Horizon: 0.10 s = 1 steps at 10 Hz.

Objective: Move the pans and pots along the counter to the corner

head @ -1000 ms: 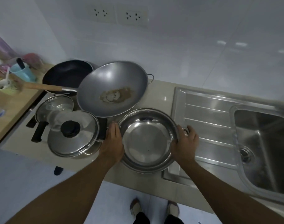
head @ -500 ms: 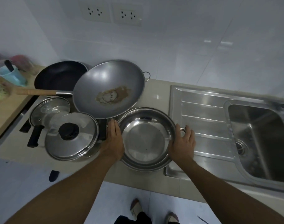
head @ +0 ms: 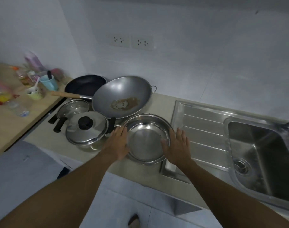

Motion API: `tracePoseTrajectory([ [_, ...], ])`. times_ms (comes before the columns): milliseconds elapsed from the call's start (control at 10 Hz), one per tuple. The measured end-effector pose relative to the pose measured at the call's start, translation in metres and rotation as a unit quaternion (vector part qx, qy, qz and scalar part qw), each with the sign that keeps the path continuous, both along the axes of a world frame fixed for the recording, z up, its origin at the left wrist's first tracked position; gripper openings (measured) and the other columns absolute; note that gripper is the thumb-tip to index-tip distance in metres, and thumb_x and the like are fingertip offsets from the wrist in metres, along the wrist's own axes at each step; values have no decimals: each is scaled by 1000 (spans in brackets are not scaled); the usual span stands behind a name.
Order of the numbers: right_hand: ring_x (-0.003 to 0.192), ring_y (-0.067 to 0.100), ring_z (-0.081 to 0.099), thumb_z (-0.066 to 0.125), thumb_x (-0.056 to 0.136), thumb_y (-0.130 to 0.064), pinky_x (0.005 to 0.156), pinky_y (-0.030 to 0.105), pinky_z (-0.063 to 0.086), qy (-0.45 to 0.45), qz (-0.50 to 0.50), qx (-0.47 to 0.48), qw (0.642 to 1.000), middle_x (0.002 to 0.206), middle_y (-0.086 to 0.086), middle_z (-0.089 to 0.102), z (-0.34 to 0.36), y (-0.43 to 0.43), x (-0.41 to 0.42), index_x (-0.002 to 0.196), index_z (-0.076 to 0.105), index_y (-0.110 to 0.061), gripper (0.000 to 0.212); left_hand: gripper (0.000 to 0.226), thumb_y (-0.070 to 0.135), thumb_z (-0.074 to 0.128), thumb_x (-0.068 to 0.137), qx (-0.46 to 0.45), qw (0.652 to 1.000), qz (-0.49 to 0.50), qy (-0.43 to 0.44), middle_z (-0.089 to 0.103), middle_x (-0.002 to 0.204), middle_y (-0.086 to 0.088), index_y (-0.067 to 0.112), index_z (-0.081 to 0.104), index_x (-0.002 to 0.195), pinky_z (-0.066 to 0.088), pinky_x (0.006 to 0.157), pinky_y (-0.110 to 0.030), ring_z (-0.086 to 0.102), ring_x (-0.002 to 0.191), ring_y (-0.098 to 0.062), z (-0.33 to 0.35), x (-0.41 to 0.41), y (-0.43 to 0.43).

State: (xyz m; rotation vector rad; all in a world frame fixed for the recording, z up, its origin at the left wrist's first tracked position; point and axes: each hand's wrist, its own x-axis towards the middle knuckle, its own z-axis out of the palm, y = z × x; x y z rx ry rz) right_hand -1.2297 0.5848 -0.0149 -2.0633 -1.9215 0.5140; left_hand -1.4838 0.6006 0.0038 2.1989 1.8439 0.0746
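Note:
A shiny steel pan (head: 145, 137) sits on the counter at the left edge of the sink's drainboard. My left hand (head: 117, 143) lies flat against its left rim, fingers straight. My right hand (head: 176, 145) is spread over its right rim, thumb above the inside. Neither hand is curled around the pan. Behind it, towards the corner, stand a grey wok (head: 122, 96) with a brown stain, a black frying pan (head: 84, 84) with a wooden handle, a lidded steel pot (head: 87, 127) and a small saucepan (head: 73, 106) under a glass lid.
The steel drainboard (head: 203, 127) and sink basin (head: 259, 153) fill the right side. On the left, a wooden worktop (head: 12, 125) carries a blue cup (head: 49, 83), small bowls and jars. The tiled wall with two sockets (head: 132, 41) stands behind.
Both hands have loosened from gripping the pan's sides to lying flat with straight fingers. The right hand has slid inward over the rim. The pan has barely shifted.

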Motion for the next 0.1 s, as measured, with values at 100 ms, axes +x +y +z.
tracePoseTrajectory([
  [100, 152, 38, 10, 34, 99, -60, 122, 54, 10, 6, 39, 20, 999, 165, 18, 16, 15, -13, -1, 157, 25, -20, 71, 67, 29, 43, 100, 38, 999, 1, 28, 21, 162, -11, 6, 15, 156, 17, 122, -41, 17, 150, -29, 19, 1, -26],
])
